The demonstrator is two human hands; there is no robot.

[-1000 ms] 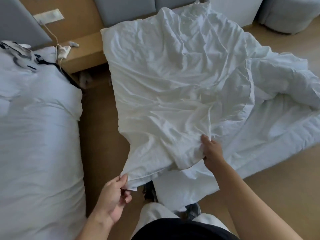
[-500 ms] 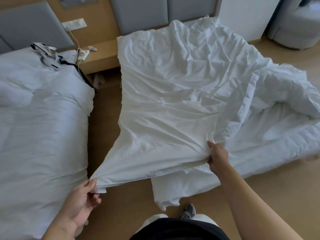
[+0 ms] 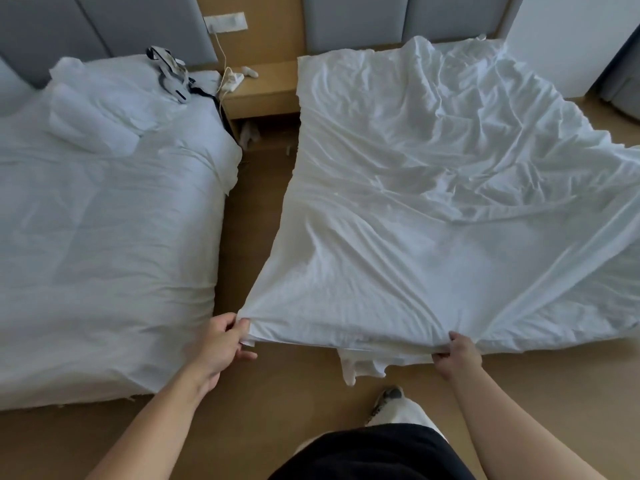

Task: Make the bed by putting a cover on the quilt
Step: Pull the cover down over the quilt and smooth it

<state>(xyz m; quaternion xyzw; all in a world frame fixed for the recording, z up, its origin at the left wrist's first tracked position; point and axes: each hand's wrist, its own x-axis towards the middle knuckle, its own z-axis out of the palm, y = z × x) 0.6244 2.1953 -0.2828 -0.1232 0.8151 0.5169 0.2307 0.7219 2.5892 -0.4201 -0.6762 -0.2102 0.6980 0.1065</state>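
Gripping the near left corner of the white cover [image 3: 415,237], the left hand [image 3: 221,344] sits at the lower centre-left of the frame, with the cloth pinched between its thumb and curled fingers. The right hand [image 3: 457,356], at the lower centre-right, has its fingers curled round the cover's near edge. Between the two hands that edge is pulled into a fairly straight line. The cover fills the right half of the frame, creased and rumpled. It reaches up to the grey headboard [image 3: 363,19] and spills off toward the right edge. Just below the near edge, between the hands, a small white corner of the quilt [image 3: 360,367] hangs out; the rest of it is hidden. A second bed [image 3: 104,237] fills the left half, with a pillow [image 3: 93,116] at the upper left. A strip of wooden floor [image 3: 249,220] separates the two, and a wooden nightstand [image 3: 266,95] stands at the top centre.
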